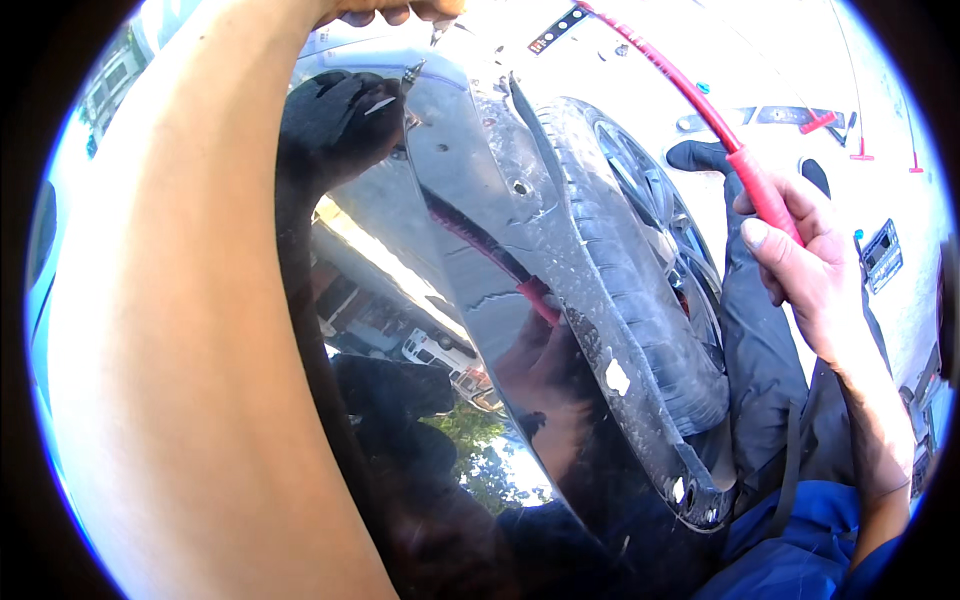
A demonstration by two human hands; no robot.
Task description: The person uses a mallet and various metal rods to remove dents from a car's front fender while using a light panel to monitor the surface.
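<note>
My right hand point(800, 255) is wrapped round the red grip of a long red rod point(690, 90), which runs up and left out of the picture's top edge. At the top edge my left hand point(395, 14) shows only in part, its fingers curled at the far end of a glossy black car body panel point(520, 380). What those fingers hold is hidden. The panel's surface mirrors the rod and my arm. Along its right side runs a scuffed, dusty wheel arch edge point(610, 350) with holes and bare white patches.
A car tyre point(620, 260) with a spoked wheel point(650, 190) stands beside the arch, close to my dark-trousered legs point(765, 330). On the bright ground lie several red-handled rods point(818, 122), flat dark metal strips point(800, 115) and a small dark card-like piece point(881, 256).
</note>
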